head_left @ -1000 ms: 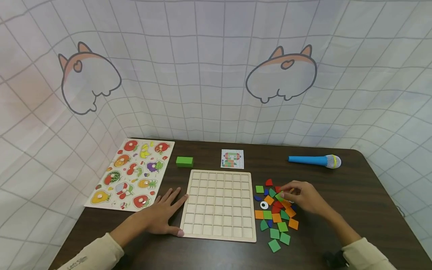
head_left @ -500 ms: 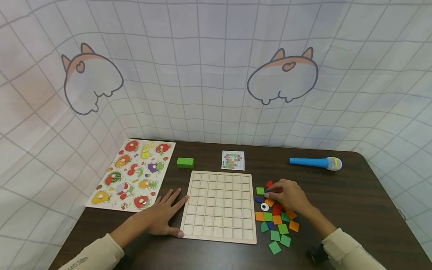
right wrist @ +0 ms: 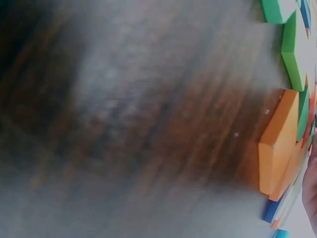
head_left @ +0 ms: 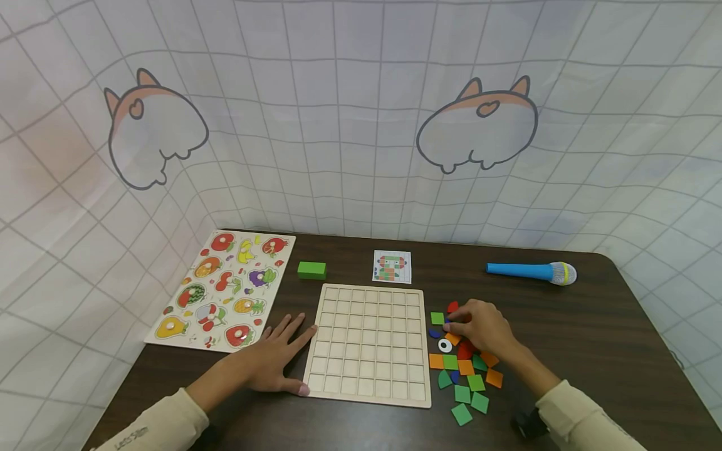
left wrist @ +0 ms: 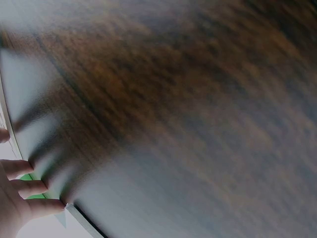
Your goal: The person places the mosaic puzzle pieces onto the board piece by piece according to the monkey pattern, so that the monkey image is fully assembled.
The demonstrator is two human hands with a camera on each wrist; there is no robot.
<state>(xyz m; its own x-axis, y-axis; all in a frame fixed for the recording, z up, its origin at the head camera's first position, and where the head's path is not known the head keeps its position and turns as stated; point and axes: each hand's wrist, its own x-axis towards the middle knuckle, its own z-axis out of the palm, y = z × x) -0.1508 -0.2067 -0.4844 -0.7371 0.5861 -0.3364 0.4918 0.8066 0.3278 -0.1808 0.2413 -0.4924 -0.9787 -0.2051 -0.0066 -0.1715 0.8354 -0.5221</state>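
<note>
A pale wooden grid board lies on the dark table. My left hand rests flat with fingers spread at its left side; index fingertip and thumb touch the board's edge. Right of the board is a scatter of flat coloured pieces, with squares such as a green square and an orange square. Over their upper part my right hand is bent down, thumb and index finger pinching a small blue piece, mostly hidden. A white ring-like piece lies just below the fingertips. The palm covers some pieces.
A printed pattern card and a green block lie beyond the board. At left is a fruit puzzle board; at back right, a blue toy microphone. A patterned cloth hangs behind the table.
My right hand has moved left from a green piece to the blue piece, then stayed there over the last half second. The left hand keeps its place; the view has shifted slightly.
</note>
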